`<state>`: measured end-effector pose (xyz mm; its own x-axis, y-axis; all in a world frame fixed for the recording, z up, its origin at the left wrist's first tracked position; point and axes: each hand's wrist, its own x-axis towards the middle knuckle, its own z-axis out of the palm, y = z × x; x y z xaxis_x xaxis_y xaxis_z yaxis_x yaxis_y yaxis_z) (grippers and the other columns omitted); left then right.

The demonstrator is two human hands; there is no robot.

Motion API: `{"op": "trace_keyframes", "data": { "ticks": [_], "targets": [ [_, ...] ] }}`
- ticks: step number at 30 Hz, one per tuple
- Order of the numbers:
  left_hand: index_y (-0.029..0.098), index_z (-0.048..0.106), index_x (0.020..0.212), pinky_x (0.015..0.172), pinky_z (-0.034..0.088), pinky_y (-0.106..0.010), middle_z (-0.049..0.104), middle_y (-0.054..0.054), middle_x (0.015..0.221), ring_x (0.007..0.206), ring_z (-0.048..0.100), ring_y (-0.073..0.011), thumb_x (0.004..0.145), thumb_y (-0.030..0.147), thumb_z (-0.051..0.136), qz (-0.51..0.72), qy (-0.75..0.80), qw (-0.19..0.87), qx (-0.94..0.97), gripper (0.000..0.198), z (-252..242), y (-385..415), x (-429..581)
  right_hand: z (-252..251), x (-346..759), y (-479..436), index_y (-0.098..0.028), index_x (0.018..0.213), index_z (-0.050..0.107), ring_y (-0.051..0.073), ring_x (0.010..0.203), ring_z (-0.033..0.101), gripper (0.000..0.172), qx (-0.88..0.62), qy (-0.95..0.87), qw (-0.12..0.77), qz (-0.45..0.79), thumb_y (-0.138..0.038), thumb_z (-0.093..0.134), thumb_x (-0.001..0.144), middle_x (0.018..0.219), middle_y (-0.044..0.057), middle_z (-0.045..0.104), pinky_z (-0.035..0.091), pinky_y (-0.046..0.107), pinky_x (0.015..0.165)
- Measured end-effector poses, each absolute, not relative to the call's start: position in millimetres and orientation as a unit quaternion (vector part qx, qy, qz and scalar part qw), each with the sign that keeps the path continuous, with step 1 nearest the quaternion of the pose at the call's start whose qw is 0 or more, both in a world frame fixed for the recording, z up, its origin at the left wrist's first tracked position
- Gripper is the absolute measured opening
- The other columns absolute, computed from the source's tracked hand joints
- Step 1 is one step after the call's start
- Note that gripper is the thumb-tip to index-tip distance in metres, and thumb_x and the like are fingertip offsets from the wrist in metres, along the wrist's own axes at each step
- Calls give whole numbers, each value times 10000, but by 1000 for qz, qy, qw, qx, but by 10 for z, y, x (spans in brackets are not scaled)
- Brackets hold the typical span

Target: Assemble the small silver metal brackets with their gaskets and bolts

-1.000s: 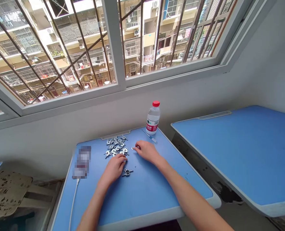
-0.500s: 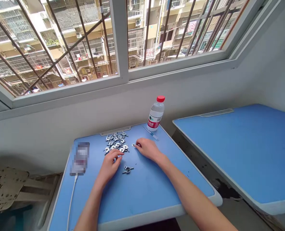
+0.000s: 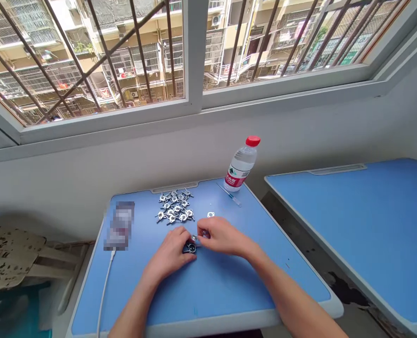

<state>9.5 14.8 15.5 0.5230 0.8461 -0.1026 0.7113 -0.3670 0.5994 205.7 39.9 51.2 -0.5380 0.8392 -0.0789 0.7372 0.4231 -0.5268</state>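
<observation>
A heap of small silver metal wing-shaped fittings (image 3: 175,206) lies on the blue desk (image 3: 208,300), near its back edge. My left hand (image 3: 169,249) is curled over a dark metal fitting with a round hub (image 3: 190,248) and appears to hold it against the desktop. Right beside it, my right hand (image 3: 222,237) pinches a small silver piece (image 3: 194,238) against that hub. Part of the fitting is hidden by my fingers. A small silver ring (image 3: 210,214) lies alone on the desk, a little beyond my right hand.
A water bottle with a red cap (image 3: 242,163) and a thin screwdriver (image 3: 230,195) stand and lie at the back right of the desk. A pixelated phone (image 3: 119,225) with a white cable (image 3: 104,291) lies at the left. Another blue desk (image 3: 349,225) stands to the right.
Both hands have moved toward me and come together over the dark fitting. My right hand has left the spot near the heap, and the small ring now shows there. The view has shifted slightly.
</observation>
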Motion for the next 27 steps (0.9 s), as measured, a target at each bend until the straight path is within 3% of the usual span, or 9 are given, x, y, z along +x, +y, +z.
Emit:
{"op": "trace_keyframes", "data": {
  "ticks": [5,15,27],
  "targets": [
    [207,553,837,789,417,-305,577,-21,935,919,534,-206,820,147,608,127,477,295,818,83,119,157,110,507,1936,264,-178,680,599,142,625,545,146,-438,-872,26,217,-152,519,799,707,38,685,214,278,553],
    [204,475,738,714,390,-295,529,-5,851,829,506,-188,814,120,566,119,487,275,820,145,123,165,121,432,1860,233,-163,790,637,215,762,651,145,-424,-882,-60,195,-158,505,850,878,102,726,186,314,563],
    [212,481,750,714,405,-301,547,-15,874,837,521,-193,801,82,535,117,489,250,827,149,166,152,130,471,1836,218,-163,750,622,230,756,670,144,-453,-867,-62,198,-129,505,826,841,106,729,172,318,547]
  ]
}}
